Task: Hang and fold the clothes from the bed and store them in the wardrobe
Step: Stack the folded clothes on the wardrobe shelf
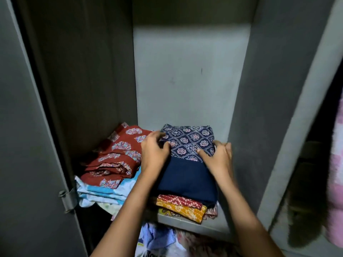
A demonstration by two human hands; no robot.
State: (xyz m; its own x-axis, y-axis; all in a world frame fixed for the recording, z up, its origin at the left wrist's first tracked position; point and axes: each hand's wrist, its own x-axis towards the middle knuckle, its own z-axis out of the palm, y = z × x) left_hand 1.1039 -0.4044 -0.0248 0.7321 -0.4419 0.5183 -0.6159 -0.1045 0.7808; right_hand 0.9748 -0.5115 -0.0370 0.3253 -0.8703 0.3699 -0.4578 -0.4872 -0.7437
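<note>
A folded navy garment [187,175] with a white-and-pink printed top panel lies on a stack of folded clothes on a grey wardrobe shelf [185,222]. My left hand [154,153] grips its left edge, fingers curled over the printed panel. On the right edge, my right hand [217,156] holds the garment with the thumb on top and the fingers down its side. Under it lie a red-patterned piece and a yellow-orange folded cloth [183,207].
A rust-red printed garment [117,156] tops a second stack of light blue and white clothes [100,191] on the left of the shelf. The grey wardrobe door [27,145] stands open at left. More clothes [157,238] sit on the shelf below. Pink fabric [336,173] hangs at right.
</note>
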